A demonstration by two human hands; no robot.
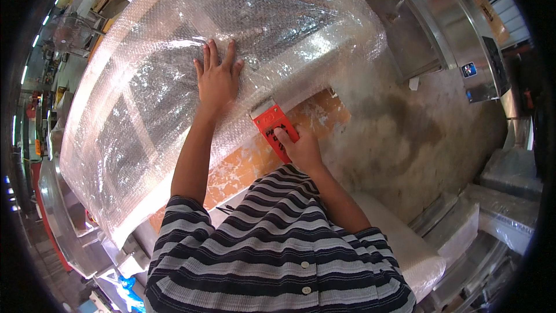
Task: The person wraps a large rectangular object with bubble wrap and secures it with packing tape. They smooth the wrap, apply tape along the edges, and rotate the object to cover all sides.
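A large object wrapped in clear bubble wrap point(231, 40) fills the view from 9 to 1 o'clock, resting over an orange board point(255, 156). The left hand point(217, 78) lies flat on it, fingers spread, grasping nothing. At its lower edge, toward 5 o'clock of that hand, the right hand point(301, 150) grips a red tape dispenser point(273, 124) pressed against the wrap. Steel cabinets point(457, 35) stand at 2 o'clock.

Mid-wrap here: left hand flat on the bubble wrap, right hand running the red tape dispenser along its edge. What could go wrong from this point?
1. The left hand only presses flat on the bubble wrap; the loose sheet may slip or wrinkle under the pull.
2. The right hand holds the red tape dispenser near its front end; fingers could get nicked there.
3. The wrap's edge overhangs the orange surface, so tape may miss it.
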